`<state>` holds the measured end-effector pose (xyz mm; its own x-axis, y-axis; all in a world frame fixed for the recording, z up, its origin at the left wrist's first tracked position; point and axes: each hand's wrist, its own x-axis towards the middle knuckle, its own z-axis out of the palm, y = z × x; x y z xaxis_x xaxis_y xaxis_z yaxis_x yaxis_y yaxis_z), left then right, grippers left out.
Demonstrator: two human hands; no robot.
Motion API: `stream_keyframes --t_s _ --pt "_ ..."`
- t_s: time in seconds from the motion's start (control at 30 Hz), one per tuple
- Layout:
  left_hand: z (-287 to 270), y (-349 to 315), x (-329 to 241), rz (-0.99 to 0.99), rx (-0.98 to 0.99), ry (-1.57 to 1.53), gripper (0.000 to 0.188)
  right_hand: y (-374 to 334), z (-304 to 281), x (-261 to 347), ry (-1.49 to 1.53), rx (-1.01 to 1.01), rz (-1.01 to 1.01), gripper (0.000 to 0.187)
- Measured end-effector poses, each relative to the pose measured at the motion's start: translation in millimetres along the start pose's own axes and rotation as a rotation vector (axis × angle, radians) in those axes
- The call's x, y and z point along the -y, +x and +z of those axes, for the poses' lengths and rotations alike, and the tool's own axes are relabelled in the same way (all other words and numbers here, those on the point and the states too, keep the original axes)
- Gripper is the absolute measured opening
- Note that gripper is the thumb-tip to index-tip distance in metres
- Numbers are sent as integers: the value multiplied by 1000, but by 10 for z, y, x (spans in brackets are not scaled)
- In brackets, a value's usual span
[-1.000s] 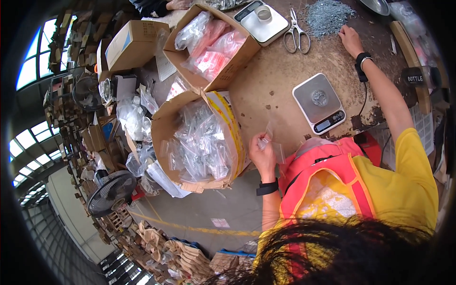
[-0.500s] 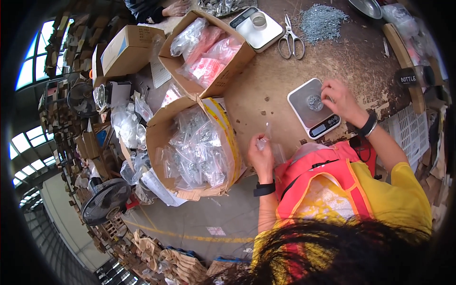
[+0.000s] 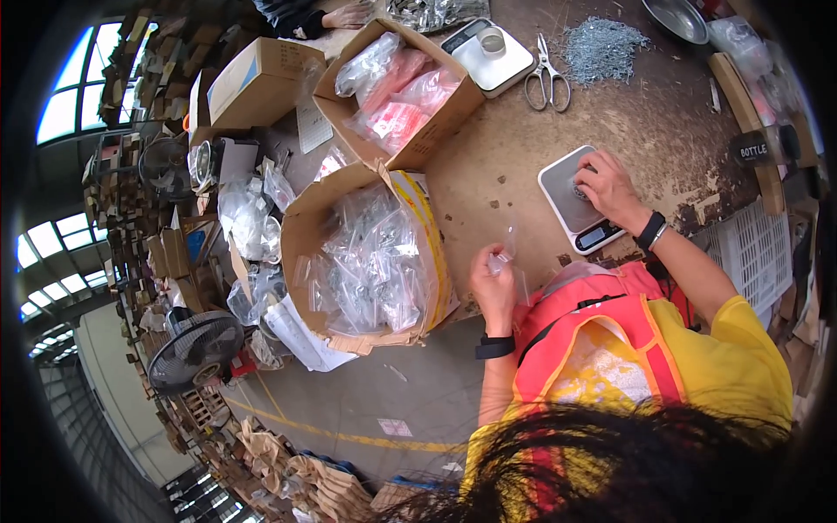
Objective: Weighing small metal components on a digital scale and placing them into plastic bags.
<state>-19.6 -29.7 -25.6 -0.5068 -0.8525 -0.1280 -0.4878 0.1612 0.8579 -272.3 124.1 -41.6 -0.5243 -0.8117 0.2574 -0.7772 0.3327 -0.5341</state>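
While the left hand (image 3: pixel 493 283) pinches a clear plastic bag (image 3: pixel 521 283) just off the table's near edge, the right hand (image 3: pixel 608 187) is in on the near scale (image 3: pixel 561 177), fingers bent over a little clump of metal pieces (image 3: pixel 579 185) on its pan! Are those fingertips closed on the pieces or only touching them? Can't tell from up here; the knuckles cover too much.

Take that near scale as the middle of the clock, twelve at the top, and the left hand sits between seven and eight, thumb and fingers together on the bag, its thin plastic standing out above and beside them. Straight up at twelve, a loose heap of small metal pieces (image 3: pixel 606 48) spreads over the table (image 3: pixel 488 157). Scissors (image 3: pixel 547 83) lie between eleven and twelve; at eleven, a second scale (image 3: pixel 506 77) carries a round cup (image 3: pixel 491 41). Over at ten, a carton (image 3: pixel 440 126) of clear and pink plastic bags; between eight and nine, another open carton (image 3: pixel 299 209), heaped with clear bags. And at one o'clock, a metal dish (image 3: pixel 678 19)!
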Motion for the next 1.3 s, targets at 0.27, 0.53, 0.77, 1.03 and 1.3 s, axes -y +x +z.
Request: stream_keyframes --t_s 0.27,0.53,0.77,1.03,1.3 --pt "5 15 7 -5 -21 10 15 46 -88 -32 96 -40 19 16" --pt "46 35 19 5 9 -30 15 43 -11 -76 35 34 -69 14" --pt "-4 38 -61 -78 50 -5 16 82 -64 -93 93 68 -77 13" --pt "-9 27 -44 -62 34 5 17 286 -391 -161 -66 -246 38 17" --pt "21 37 -120 -61 45 34 18 116 -131 -18 -9 79 -50 15"
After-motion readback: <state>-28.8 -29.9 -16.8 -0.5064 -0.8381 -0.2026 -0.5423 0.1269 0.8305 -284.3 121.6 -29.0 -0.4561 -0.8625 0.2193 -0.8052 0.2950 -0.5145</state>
